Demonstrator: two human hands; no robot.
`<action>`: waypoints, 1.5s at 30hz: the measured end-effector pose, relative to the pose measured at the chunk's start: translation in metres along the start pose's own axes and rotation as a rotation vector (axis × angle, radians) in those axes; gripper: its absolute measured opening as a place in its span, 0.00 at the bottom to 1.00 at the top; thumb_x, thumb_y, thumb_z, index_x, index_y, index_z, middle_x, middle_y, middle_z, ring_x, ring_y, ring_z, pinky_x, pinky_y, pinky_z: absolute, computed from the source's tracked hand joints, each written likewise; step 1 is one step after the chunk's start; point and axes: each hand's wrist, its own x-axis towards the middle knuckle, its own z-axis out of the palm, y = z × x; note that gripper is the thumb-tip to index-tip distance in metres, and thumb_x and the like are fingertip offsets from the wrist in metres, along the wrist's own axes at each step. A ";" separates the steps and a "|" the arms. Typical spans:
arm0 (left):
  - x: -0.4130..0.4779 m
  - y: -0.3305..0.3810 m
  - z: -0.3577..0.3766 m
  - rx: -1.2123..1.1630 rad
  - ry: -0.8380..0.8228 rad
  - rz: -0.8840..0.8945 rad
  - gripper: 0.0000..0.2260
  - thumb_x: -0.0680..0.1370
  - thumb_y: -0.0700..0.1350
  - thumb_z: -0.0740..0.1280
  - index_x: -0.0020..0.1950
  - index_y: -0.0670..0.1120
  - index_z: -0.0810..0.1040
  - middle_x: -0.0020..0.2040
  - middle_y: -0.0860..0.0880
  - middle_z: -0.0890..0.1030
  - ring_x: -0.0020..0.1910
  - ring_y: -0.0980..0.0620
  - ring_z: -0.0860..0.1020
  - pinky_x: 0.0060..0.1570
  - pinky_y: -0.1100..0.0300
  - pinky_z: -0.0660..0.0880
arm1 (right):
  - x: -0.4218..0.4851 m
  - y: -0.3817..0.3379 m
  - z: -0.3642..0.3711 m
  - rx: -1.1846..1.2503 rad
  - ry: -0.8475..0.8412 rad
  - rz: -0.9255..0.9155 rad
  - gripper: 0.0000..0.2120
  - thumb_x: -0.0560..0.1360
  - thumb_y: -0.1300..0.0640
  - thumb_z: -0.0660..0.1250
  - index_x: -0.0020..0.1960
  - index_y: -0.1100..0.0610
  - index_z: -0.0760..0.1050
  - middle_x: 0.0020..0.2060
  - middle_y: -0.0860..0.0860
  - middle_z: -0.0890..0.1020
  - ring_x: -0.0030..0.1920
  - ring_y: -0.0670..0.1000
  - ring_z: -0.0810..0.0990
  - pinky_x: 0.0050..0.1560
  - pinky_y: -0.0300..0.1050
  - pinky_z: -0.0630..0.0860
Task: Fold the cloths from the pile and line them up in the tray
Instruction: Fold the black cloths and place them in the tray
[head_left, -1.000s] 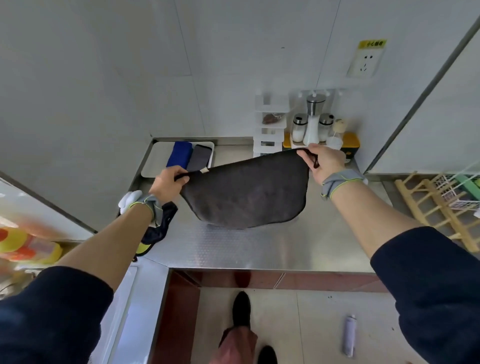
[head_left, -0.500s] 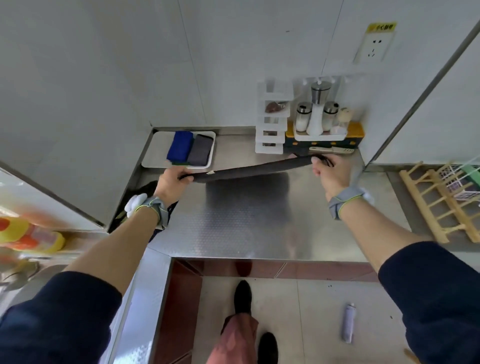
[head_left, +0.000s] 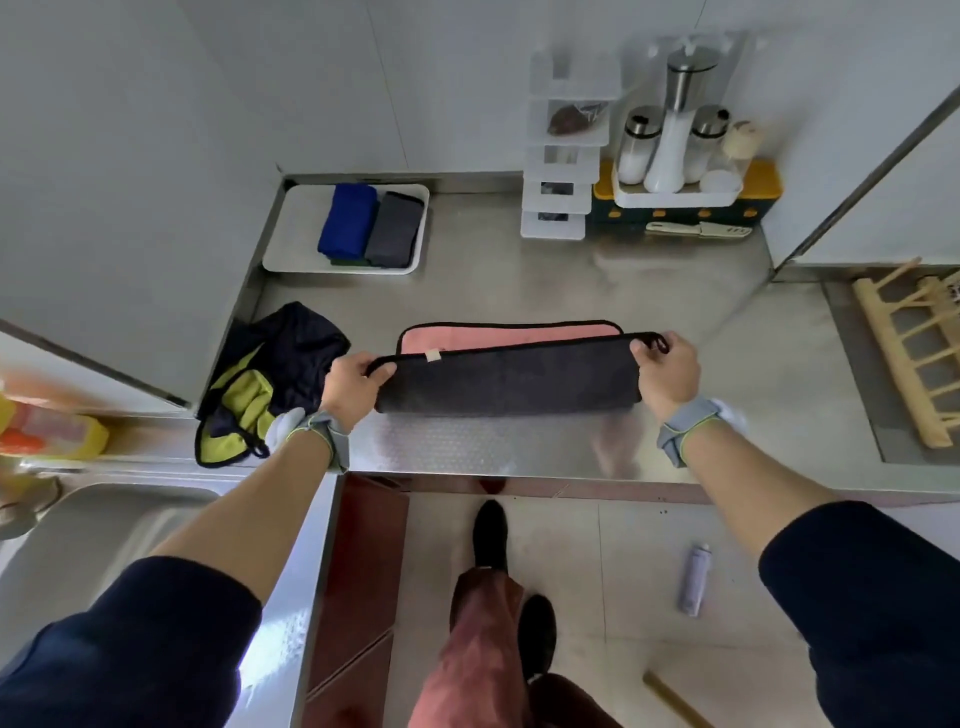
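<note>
Left hand (head_left: 353, 384) and right hand (head_left: 667, 371) are each pinching a corner of the dark pink-backed cloth (head_left: 509, 382), which is lying half-folded near-right of the tray (head_left: 291, 228). Uneven lowering risks misaligned edges.

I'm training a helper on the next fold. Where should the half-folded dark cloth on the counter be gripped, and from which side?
Probably a short end, say the right: pinch both layers there, coming in from the right. The dark cloth lies as a long left-to-right strip, folded edge nearest, free edges far, where the left hand and right hand pinch its corners.
</note>
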 end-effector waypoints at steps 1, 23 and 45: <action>0.012 0.000 0.003 -0.027 0.016 -0.013 0.10 0.80 0.45 0.70 0.49 0.37 0.81 0.42 0.41 0.82 0.44 0.43 0.79 0.48 0.49 0.76 | 0.009 0.002 0.006 -0.013 0.019 0.011 0.10 0.78 0.55 0.69 0.50 0.64 0.77 0.46 0.63 0.83 0.49 0.64 0.80 0.43 0.42 0.64; 0.110 0.001 0.037 0.379 0.032 0.049 0.11 0.76 0.57 0.70 0.55 0.56 0.74 0.52 0.53 0.79 0.48 0.49 0.78 0.47 0.52 0.76 | 0.075 0.016 0.069 -0.387 0.036 -0.002 0.11 0.79 0.50 0.65 0.56 0.57 0.74 0.54 0.59 0.77 0.47 0.65 0.80 0.43 0.47 0.68; 0.069 0.066 0.091 0.455 0.110 0.382 0.13 0.75 0.43 0.68 0.59 0.46 0.77 0.60 0.44 0.74 0.59 0.42 0.74 0.58 0.47 0.73 | 0.081 0.001 0.031 0.167 -0.231 0.368 0.09 0.73 0.63 0.74 0.50 0.66 0.78 0.45 0.62 0.82 0.44 0.60 0.82 0.34 0.48 0.80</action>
